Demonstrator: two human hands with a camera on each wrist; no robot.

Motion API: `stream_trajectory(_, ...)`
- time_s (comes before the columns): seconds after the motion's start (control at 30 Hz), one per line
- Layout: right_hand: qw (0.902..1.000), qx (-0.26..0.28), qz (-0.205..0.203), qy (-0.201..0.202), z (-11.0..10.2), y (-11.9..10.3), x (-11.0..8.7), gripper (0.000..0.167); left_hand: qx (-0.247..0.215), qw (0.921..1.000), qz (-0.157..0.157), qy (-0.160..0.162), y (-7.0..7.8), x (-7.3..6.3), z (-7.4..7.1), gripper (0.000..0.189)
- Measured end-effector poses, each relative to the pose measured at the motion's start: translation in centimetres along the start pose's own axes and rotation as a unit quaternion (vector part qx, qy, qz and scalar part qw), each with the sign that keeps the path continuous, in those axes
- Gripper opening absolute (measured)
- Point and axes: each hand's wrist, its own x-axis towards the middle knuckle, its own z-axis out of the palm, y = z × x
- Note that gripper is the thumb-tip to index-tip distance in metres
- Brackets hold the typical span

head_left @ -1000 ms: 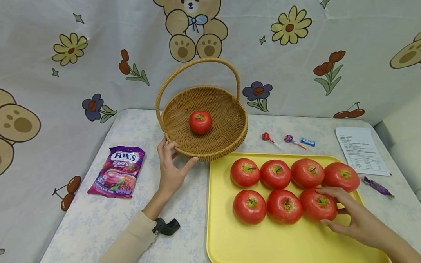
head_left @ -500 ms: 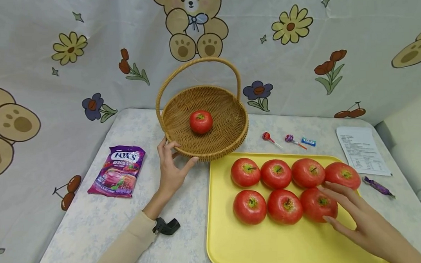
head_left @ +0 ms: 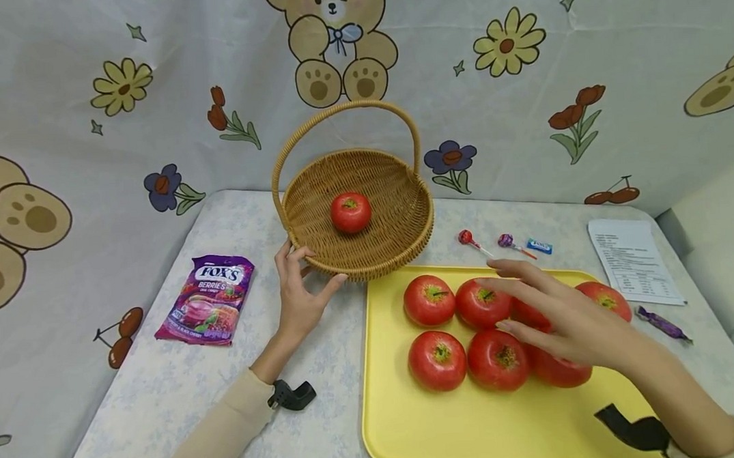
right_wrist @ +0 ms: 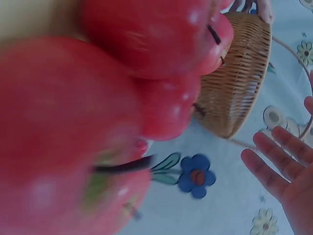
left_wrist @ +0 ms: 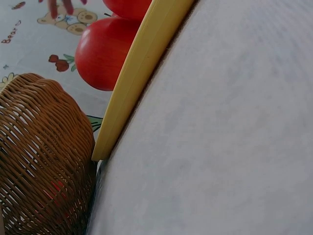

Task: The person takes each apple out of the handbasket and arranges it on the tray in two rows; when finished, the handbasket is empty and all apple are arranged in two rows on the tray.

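A wicker basket with a tall handle tilts toward me at the back of the table, one red apple inside. My left hand grips its near left rim, fingers over the edge and thumb along the front. On the yellow tray to the right, several red apples lie in two rows. Over the right part of these rows hovers my right hand, fingers spread and holding nothing; it hides some of the apples. In the right wrist view, those fingers are apart from the apples.
A purple candy bag lies left of the basket. Behind the tray are a red lollipop, a purple lollipop and a small blue candy. A white printed packet and a purple wrapped candy lie at right.
My right hand has let go of the front-row right apple, then risen and moved left over the apples. That apple stays on the tray. The left hand and basket have not moved.
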Motion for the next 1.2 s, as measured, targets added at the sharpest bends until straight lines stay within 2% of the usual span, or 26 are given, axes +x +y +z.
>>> stream_trajectory(0.2, 0.9976, 0.024, -0.053, -0.037, -0.2, 0.0, 6.3, 0.058, -0.001, 1.0, 0.004, 0.004, 0.0, 0.0, -0.1, 0.055)
stream_trajectory(0.43, 0.9905, 0.068, -0.119, -0.013, 1.1, 0.0, 13.2, 0.047, 0.0, 1.0, 0.006, 0.006, -0.7, 0.3, 0.0, 0.056)
stream_trajectory(0.53, 0.9894, 0.061, -0.131, -0.014, 1.9, 0.4, 15.9, 0.044, -0.003, 0.9999, 0.009, 0.008, -0.6, 0.4, 0.0, 0.055)
stream_trajectory(0.7, 0.9905, 0.044, -0.123, -0.044, 3.3, 1.2, 19.5, 0.044, -0.004, 0.9999, 0.008, 0.005, -0.4, 0.3, -0.1, 0.056)
stream_trajectory(0.83, 0.99, 0.046, -0.104, -0.083, 4.2, 1.9, 22.1, 0.047, 0.001, 1.0, 0.003, 0.002, -0.3, 0.2, -0.1, 0.056)
stream_trajectory(1.03, 0.9879, 0.045, -0.056, -0.137, 4.9, 2.1, 25.1, 0.056, 0.0, 1.0, 0.001, -0.003, -0.2, 0.1, 0.0, 0.056)
stream_trajectory(1.2, 0.9837, 0.038, -0.052, -0.168, 5.6, 2.3, 27.3, 0.058, -0.003, 1.0, 0.002, 0.002, -0.1, 0.0, 0.1, 0.056)
